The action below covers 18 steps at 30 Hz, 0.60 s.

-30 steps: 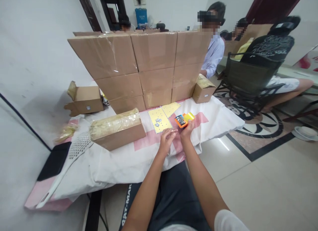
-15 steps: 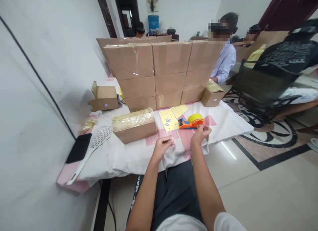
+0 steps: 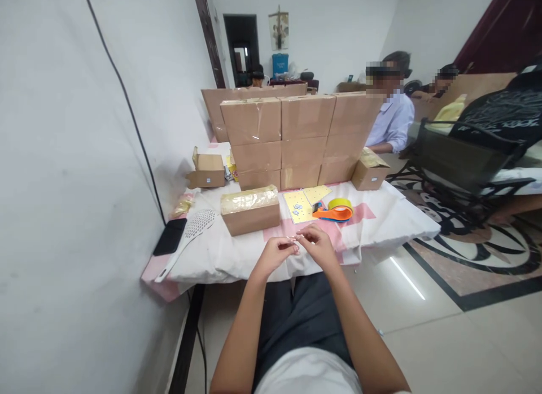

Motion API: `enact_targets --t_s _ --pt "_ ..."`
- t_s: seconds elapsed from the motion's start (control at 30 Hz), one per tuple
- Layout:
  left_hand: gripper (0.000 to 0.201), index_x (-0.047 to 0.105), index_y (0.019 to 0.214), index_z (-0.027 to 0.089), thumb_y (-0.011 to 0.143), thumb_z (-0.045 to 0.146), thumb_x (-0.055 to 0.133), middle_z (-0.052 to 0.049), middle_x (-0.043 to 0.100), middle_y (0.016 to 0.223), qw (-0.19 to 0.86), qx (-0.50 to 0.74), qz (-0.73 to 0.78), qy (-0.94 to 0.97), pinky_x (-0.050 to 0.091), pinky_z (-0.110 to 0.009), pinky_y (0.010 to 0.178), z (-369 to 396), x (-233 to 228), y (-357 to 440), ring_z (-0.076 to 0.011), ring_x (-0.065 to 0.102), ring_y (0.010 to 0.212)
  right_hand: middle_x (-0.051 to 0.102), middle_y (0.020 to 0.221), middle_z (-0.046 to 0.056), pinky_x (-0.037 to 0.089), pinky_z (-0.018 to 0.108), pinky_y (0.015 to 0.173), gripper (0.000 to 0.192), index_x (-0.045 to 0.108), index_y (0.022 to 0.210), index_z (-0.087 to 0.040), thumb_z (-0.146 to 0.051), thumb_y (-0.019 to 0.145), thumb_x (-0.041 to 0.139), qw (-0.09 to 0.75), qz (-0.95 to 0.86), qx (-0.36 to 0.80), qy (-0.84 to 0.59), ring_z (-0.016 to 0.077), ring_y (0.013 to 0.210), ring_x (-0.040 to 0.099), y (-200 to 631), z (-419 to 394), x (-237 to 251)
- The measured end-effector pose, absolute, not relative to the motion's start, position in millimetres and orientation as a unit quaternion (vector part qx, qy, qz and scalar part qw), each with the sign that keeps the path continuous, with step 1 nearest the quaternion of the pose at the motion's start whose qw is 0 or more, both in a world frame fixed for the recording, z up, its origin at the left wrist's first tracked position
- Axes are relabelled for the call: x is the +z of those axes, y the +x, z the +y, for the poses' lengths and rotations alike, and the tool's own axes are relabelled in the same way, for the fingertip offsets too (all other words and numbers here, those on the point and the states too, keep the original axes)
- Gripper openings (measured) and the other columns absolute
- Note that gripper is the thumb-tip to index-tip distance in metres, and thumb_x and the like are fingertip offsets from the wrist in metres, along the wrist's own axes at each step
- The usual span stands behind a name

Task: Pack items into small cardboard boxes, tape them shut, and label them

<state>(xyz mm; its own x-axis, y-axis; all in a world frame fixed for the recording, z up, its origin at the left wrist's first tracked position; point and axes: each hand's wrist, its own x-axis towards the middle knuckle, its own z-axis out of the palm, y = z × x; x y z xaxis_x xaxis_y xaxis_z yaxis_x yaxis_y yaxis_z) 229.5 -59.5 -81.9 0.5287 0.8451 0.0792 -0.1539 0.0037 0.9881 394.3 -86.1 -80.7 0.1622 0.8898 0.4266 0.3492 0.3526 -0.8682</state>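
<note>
This looks like a room in a home turned into a small packing workplace. Sealed cartons (image 3: 296,137) are stacked in a wall on a cloth-covered surface (image 3: 389,219), with a tape dispenser (image 3: 336,210) and yellow sheets (image 3: 302,202) in front of them, and other people sit at more cartons behind. The home shows in the polished floor (image 3: 466,326) with its dark inlaid pattern, a framed picture (image 3: 278,30) on the white wall, a doorway (image 3: 242,49) and a metal chair (image 3: 457,168).
</note>
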Motion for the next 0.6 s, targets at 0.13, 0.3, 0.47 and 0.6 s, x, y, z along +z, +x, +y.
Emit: enact_targets --t_s 0.13,0.3,0.47,0.6 --pt "0.037 0.078 0.079 0.014 0.064 0.047 0.087 -0.007 0.074 0.079 0.661 0.384 0.308 0.566 0.056 -0.035 0.077 -67 -79 221 -0.0199 0.069 0.074 0.060 0.078 0.003 0.044 0.029 0.058 0.013 0.073 0.076 -0.021 -0.031 0.084 0.070 0.569 -0.629 0.209 -0.486 0.0153 0.066 0.054 383 -95 -66" --pt "0.046 0.078 0.080 0.012 0.057 0.049 0.090 -0.008 0.075 0.077 0.683 0.377 0.332 0.530 0.051 -0.030 0.065 -72 -75 206 -0.0181 0.067 0.067 0.058 0.079 0.003 0.046 0.032 0.065 0.009 0.073 0.078 -0.023 -0.026 0.085 0.068 0.573 -0.651 0.169 -0.469 0.0180 0.073 0.056 368 -105 -55" --pt "0.075 0.069 0.119 0.011 0.055 0.039 0.094 -0.006 0.075 0.072 0.694 0.388 0.379 0.473 0.052 -0.028 0.065 -71 -68 185 -0.0185 0.071 0.065 0.058 0.077 0.003 0.047 0.034 0.066 0.012 0.070 0.075 -0.023 -0.028 0.085 0.069 0.576 -0.659 0.162 -0.456 0.0196 0.073 0.058 354 -104 -51" --pt "0.080 0.063 0.125 0.013 0.056 0.037 0.094 -0.007 0.076 0.076 0.689 0.410 0.412 0.433 0.052 -0.025 0.060 -64 -75 170 -0.0184 0.072 0.066 0.060 0.077 0.003 0.046 0.034 0.068 0.013 0.069 0.074 -0.023 -0.027 0.086 0.068 0.578 -0.661 0.175 -0.446 0.0199 0.075 0.059 341 -98 -48"
